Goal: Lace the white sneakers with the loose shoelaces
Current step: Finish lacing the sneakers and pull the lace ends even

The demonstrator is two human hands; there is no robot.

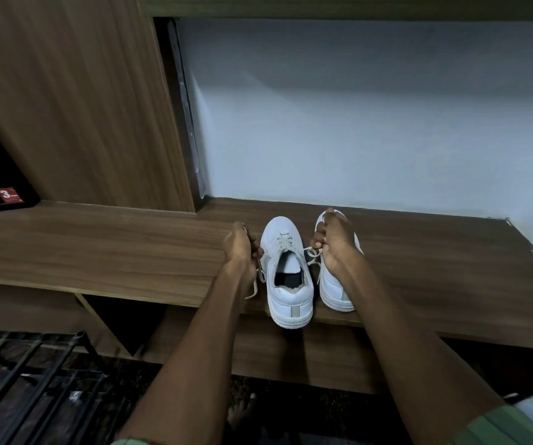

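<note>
Sneakers (pixel 289 277) stand heels toward you on the shelf (pixel 130 248), and your left hand (pixel 241 248) and right hand (pixel 334 242) each pinch a lace end (pixel 311 252) closed, flanking the left shoe.

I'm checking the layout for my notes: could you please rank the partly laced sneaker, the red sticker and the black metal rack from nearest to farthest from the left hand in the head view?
1. Partly laced sneaker, just right of the left hand.
2. Black metal rack, lower left, below the wooden shelf.
3. Red sticker, far left on a dark panel.
</note>
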